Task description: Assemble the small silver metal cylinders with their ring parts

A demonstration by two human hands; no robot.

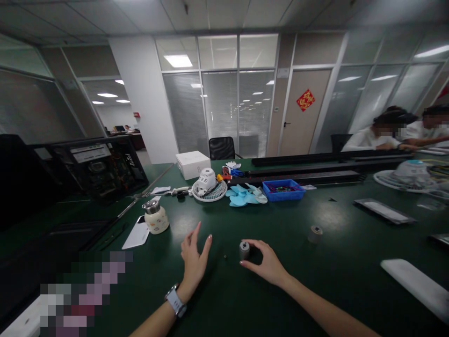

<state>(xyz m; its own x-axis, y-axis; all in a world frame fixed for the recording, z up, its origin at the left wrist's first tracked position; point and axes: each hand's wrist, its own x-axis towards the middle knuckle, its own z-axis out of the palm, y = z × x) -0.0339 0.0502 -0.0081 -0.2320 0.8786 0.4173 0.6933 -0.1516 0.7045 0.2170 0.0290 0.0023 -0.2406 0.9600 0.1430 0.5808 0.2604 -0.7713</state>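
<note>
My right hand [265, 261] rests on the dark green table [329, 290], thumb and fingers curved around a small grey cylindrical part [244, 249] that stands upright; whether they grip it or only touch it is unclear. My left hand [194, 259], with a watch on the wrist, hovers just left of it with fingers spread and nothing in it. A tiny dark speck, perhaps a screw [225, 256], lies between the hands. A second small grey cylinder [315, 234] stands farther right.
A cream bottle [156, 216] and white card [137, 234] lie left. Farther back are a white fan grille with motor [208, 186], light blue fan blades [244, 195], a blue tray [282, 189], a white box [192, 164] and long black rails [315, 177]. Two people sit at the far right.
</note>
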